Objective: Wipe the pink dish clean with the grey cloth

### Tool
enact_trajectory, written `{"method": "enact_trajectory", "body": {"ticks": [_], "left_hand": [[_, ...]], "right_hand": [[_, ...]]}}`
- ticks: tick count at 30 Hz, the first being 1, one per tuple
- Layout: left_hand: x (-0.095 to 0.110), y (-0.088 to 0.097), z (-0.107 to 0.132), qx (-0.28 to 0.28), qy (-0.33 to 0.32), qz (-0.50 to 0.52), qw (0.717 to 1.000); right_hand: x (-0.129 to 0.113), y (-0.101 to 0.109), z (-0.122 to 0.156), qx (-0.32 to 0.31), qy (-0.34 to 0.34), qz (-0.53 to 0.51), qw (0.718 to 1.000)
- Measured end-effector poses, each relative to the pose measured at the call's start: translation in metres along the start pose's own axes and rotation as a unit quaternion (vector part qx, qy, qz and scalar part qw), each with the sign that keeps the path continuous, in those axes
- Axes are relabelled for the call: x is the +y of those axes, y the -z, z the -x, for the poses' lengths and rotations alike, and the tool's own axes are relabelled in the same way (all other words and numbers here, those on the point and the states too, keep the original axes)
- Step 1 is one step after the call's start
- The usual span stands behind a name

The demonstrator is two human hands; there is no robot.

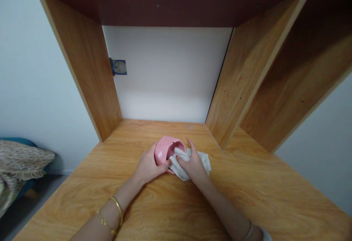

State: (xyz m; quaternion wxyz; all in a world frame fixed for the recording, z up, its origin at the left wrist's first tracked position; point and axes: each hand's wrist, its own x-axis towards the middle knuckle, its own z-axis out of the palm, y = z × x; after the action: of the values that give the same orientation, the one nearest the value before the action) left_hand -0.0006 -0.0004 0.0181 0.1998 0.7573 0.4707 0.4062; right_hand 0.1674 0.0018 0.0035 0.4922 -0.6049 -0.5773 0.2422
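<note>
My left hand (148,166) is closed around a small pink bowl (164,148), holding it tilted on its side just above the wooden desk (165,204). My right hand (192,164) grips a bunched white cloth (205,160), and part of the cloth is pushed into the bowl's mouth. Both hands meet at the middle of the desk. Gold bracelets sit on my left wrist, and a band shows on my right wrist.
Wooden side panels (90,83) and a shelf overhead box in the desk. A shelving bay (288,72) opens at the right. On the white back wall is a blue-ringed socket cut-out (118,67). A patterned blanket (19,160) lies at the far left.
</note>
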Motion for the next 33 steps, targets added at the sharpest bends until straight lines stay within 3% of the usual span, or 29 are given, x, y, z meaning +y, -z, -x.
{"method": "enact_trajectory", "body": {"ticks": [11,21,26,33], "left_hand": [[-0.0019,0.0068,-0.0025,-0.038,0.001,-0.019,0.999],[-0.0024,0.0077,-0.0014,-0.034,0.009,-0.034,0.999],[0.0028,0.0103,-0.0025,-0.062,-0.011,-0.062,0.996],[0.0016,0.0066,0.0003,-0.043,0.006,-0.069,0.997]], "right_hand": [[-0.0013,0.0041,0.0022,-0.016,0.027,0.095,0.995],[0.0022,0.0015,0.0036,-0.031,0.046,0.095,0.994],[0.0017,0.0028,0.0027,-0.034,0.047,0.128,0.990],[-0.0011,0.0068,0.0018,-0.036,0.048,0.117,0.991]]}}
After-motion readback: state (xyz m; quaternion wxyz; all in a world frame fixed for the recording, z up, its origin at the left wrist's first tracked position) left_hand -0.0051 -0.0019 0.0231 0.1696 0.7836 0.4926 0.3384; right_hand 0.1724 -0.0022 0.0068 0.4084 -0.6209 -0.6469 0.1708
